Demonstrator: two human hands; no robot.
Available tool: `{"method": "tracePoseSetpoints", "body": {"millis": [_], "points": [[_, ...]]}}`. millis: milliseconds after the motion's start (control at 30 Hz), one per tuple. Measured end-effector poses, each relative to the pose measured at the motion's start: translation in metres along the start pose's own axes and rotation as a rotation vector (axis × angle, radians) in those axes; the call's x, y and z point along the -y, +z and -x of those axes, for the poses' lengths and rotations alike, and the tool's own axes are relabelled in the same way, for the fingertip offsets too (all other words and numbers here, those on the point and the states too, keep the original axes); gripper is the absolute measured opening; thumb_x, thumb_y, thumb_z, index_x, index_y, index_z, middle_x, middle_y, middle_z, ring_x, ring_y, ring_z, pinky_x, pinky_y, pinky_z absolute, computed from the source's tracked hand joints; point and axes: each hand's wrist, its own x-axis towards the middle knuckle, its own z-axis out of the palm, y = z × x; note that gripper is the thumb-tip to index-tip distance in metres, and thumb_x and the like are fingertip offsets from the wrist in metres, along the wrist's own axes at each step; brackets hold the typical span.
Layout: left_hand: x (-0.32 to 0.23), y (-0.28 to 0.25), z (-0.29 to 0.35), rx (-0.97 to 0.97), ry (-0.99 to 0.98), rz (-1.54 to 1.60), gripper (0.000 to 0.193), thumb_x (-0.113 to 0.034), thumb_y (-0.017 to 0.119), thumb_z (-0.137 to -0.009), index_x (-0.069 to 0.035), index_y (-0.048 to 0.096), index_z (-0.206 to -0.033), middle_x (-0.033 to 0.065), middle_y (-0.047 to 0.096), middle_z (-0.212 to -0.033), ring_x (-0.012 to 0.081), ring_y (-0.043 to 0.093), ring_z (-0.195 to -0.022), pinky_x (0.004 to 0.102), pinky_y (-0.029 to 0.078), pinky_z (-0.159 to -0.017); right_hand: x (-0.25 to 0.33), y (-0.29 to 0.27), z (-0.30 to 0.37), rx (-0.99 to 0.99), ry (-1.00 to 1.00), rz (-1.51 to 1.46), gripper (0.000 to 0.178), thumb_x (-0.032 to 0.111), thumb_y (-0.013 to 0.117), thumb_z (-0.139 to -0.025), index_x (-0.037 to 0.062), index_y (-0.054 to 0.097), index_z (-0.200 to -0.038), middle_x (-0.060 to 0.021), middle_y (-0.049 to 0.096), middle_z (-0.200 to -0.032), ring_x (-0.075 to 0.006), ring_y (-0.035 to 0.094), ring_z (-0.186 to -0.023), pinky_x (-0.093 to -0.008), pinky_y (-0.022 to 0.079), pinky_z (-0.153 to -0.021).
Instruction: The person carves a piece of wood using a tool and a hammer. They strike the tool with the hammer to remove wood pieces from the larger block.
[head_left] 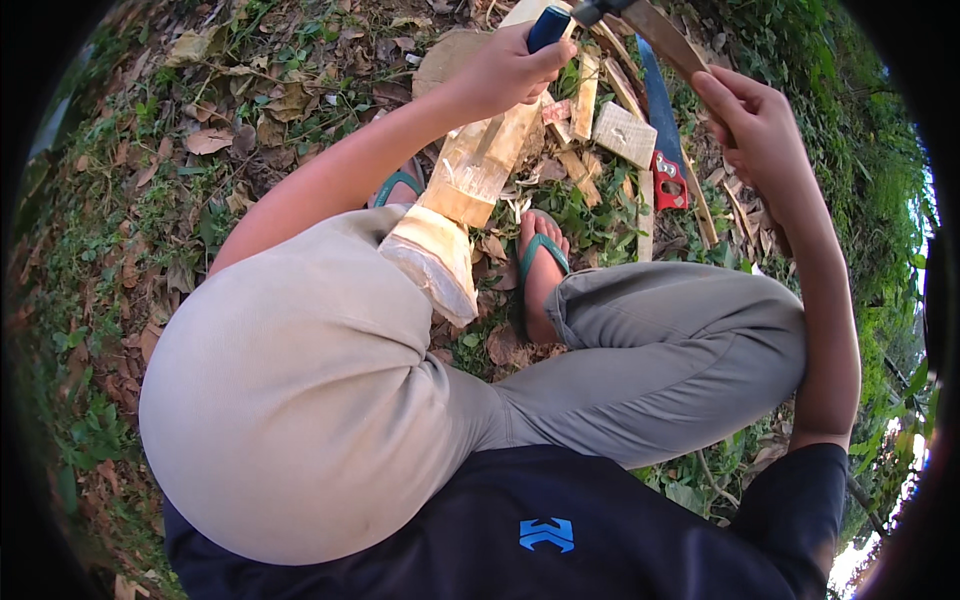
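My left hand [508,78] is closed around the blue handle of a chisel [548,29], whose metal blade slants down to a pale piece of carved wood [462,190]. This wood runs between my legs, with a cut step and a rough, flared near end. Shavings lie around its side. In my right hand [755,118] is a hammer [668,42], gripped by its curved wooden handle. The dark hammer head is at the top edge of the view, close to the chisel's butt; whether they touch I cannot tell.
To the right of the carved wood lie a handsaw [670,180] with a red handle and bluish blade, a square wooden block [624,134] and several offcuts. My feet wear green flip-flops [543,250]. Dry leaves and green plants cover the ground.
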Motion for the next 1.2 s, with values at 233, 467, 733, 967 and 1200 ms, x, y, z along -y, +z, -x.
{"method": "tracePoseSetpoints", "body": {"millis": [233, 467, 733, 967, 1200], "points": [[0.012, -0.006, -0.008, -0.021, 0.009, -0.046, 0.027, -0.028, 0.059, -0.1, -0.006, 0.05, -0.089, -0.0032, 0.043, -0.066, 0.0038, 0.036, -0.049, 0.0248, 0.03, -0.044, -0.011, -0.007, -0.016, -0.043, -0.185, -0.011, 0.038, 0.038, 0.063, -0.097, 0.0133, 0.069, -0.125, 0.0084, 0.047, -0.062, -0.0001, 0.039, -0.049, -0.0201, 0.032, -0.043], [0.022, -0.005, -0.009, -0.038, 0.027, -0.066, 0.025, -0.028, 0.059, -0.1, -0.006, 0.05, -0.09, -0.0033, 0.044, -0.067, 0.0034, 0.037, -0.049, 0.0245, 0.03, -0.044, -0.01, 0.008, -0.014, 0.047, -0.084, -0.086, 0.042, 0.035, 0.062, -0.099, 0.0095, 0.061, -0.133, 0.0067, 0.047, -0.061, -0.0003, 0.036, -0.041, -0.0177, 0.028, -0.036], [0.008, 0.002, -0.006, -0.183, -0.123, -0.062, 0.021, -0.022, 0.061, -0.097, -0.008, 0.051, -0.085, -0.0032, 0.047, -0.064, 0.007, 0.044, -0.048, 0.0252, 0.035, -0.042, -0.006, 0.001, -0.024, 0.098, -0.041, -0.06, 0.046, 0.038, 0.061, -0.099, 0.0101, 0.058, -0.135, 0.0067, 0.046, -0.063, 0.0003, 0.037, -0.041, -0.0165, 0.028, -0.036], [0.014, 0.005, -0.001, -0.221, -0.059, -0.225, 0.023, -0.024, 0.06, -0.097, -0.009, 0.052, -0.082, -0.0038, 0.045, -0.062, 0.0067, 0.042, -0.048, 0.0265, 0.034, -0.042, -0.023, -0.001, -0.037, 0.041, -0.135, -0.033, 0.044, 0.039, 0.061, -0.099, 0.0113, 0.061, -0.133, 0.0069, 0.046, -0.062, 0.0003, 0.037, -0.041, -0.0171, 0.028, -0.035], [0.019, 0.002, -0.005, -0.034, 0.002, -0.188, 0.025, -0.028, 0.06, -0.1, -0.006, 0.049, -0.093, -0.0028, 0.044, -0.066, 0.0041, 0.039, -0.049, 0.0242, 0.032, -0.045, -0.007, 0.003, -0.023, 0.082, 0.007, -0.038, 0.046, 0.04, 0.063, -0.097, 0.011, 0.06, -0.134, 0.0068, 0.046, -0.061, -0.0002, 0.037, -0.041, -0.0169, 0.03, -0.035]]}}
